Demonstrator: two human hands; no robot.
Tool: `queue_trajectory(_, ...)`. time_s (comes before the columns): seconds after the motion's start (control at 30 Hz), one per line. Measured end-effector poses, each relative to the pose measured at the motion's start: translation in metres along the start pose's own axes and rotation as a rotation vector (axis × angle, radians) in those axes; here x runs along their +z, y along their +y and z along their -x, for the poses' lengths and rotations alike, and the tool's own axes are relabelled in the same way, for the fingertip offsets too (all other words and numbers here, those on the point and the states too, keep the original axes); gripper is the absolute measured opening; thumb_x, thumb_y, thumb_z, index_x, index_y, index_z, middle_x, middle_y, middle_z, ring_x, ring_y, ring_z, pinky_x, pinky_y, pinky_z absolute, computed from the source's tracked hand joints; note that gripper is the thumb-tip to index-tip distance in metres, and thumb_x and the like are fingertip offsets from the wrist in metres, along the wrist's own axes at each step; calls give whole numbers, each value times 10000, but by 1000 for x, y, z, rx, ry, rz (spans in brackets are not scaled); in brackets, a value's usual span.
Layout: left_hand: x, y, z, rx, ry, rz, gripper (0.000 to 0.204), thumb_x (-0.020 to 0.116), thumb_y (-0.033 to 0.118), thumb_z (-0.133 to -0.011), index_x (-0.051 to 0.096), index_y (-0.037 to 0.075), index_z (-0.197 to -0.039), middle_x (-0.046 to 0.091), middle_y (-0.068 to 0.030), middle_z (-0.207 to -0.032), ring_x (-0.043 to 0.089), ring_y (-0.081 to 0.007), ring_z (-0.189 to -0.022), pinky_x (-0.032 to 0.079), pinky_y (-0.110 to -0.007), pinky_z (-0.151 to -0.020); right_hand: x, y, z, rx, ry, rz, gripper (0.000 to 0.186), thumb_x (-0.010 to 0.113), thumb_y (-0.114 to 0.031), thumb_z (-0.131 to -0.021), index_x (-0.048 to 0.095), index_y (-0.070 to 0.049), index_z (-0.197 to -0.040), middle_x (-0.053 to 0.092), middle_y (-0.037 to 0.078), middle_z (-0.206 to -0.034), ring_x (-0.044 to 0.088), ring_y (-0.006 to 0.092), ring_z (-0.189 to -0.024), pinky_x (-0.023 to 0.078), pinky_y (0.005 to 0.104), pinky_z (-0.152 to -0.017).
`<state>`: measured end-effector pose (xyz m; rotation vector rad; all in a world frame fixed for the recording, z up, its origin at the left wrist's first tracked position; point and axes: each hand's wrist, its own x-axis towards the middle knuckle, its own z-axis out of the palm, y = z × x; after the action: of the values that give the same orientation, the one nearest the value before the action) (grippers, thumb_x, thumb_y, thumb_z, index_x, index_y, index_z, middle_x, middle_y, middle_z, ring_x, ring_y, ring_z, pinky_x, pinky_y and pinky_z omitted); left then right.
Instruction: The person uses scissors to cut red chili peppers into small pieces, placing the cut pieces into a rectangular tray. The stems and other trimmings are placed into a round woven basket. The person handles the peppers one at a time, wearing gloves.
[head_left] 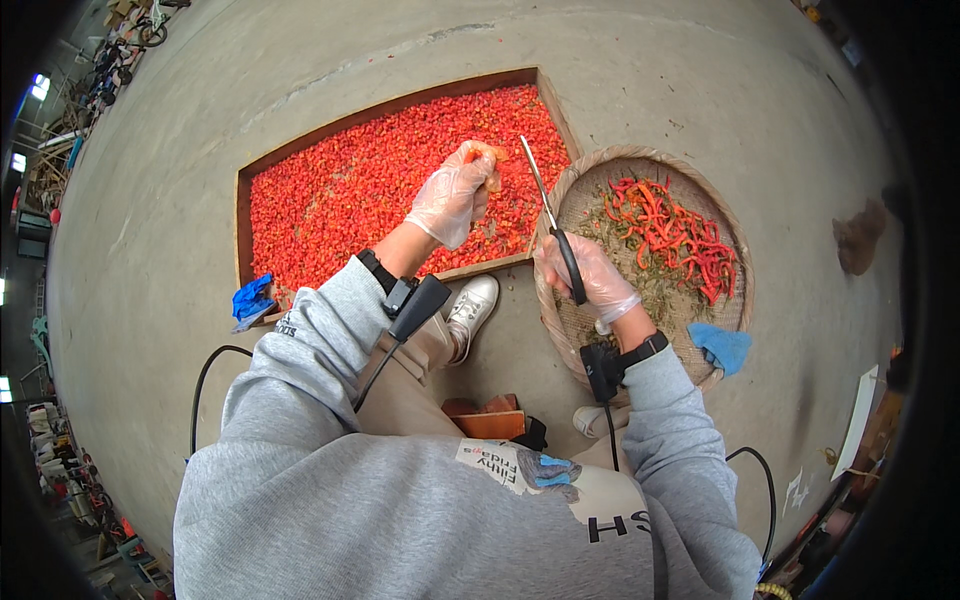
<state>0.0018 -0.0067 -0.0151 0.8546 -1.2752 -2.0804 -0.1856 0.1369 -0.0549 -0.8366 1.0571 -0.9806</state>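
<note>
From afar I watch the right hand [588, 275] clasp scissors [566, 256], the left hand [460, 190] bunched (pinching anything? I cannot tell) over the left wooden tray [242, 230]

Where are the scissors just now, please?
In the head view, the scissors are just right of centre, in the right hand, by the left rim of the round woven basket.

On the floor [780, 120], the tray [244, 228] with chopped peppers [350, 180] lies left of the basket [640, 153], which has whole peppers [688, 240] in its far right part and a cloth [720, 347] at its near right rim, the left hand [452, 195] being above the tray and the right hand [598, 278], with scissors [567, 262], above the basket's left side.
</note>
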Motion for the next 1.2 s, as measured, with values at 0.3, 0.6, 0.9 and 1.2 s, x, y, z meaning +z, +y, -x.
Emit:
queue_trajectory(0.3, 7, -1, 1, -74, -50, 164, 160, 550, 287, -940, 496, 138, -956, 466, 29, -705, 279, -45, -454, 227, -210, -412, 6, 11, -3, -167, -39, 73, 363, 578, -422, -888, 520, -86, -1014, 526, -18, -832, 461, 44, -690, 378, 176, -593)
queue_trajectory(0.6, 9, -1, 2, -88, -72, 175, 179, 559, 296, -936, 501, 127, -950, 475, 29, -701, 270, -41, -436, 213, -206, -401, 14, -1, 2, -131, 9, 104, 249, 612, -240, -852, 542, -44, -988, 524, -14, -837, 469, 66, -715, 393, 202, -657)
queue_trajectory(0.9, 9, -7, 4, -18, -12, 108, 165, 571, 278, -931, 495, 139, -978, 491, 10, -729, 283, -43, -447, 229, -204, -411, 10, -1, 1, -39, 15, -20, 318, 580, -379, -896, 565, -71, -975, 533, -11, -713, 449, 36, -567, 361, 175, -505)
queue_trajectory(1.2, 6, -4, -1, -36, -18, 232, 140, 563, 254, -934, 496, 131, -936, 499, 7, -732, 296, -52, -454, 258, -216, -422, 11, 9, -1, -155, -41, 130, 420, 546, -456, -914, 528, -54, -1034, 536, -2, -826, 462, 40, -684, 389, 178, -605)
